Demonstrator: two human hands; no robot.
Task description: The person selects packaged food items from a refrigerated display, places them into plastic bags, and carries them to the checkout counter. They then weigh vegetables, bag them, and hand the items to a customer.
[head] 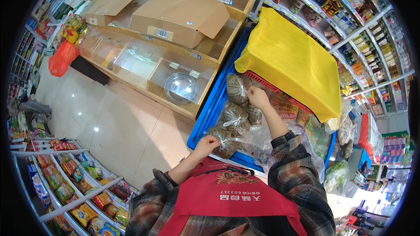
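Observation:
Several knotted clear plastic bags of a brown-green dried food lie in the blue bin. My left hand (207, 145) pinches the tied top of the nearest bag (225, 150), close to the bin's front edge. Farther up, my right hand (257, 97) has its fingertips on the white knot of the far bag (235, 84). Between them sit a middle bag (234, 118) and another bag (255, 115) partly hidden behind it. Loose clear plastic (262, 144) lies under my right forearm.
A blue bin (205, 121) holds the bags and printed packages (284, 107). Over a red basket (262, 80) hangs a yellow cloth (292, 59). To the left stands a wooden bulk-food case (206, 100) carrying a metal bowl (180, 87) and cardboard boxes (177, 13). Snack shelves (82, 200) are at lower left.

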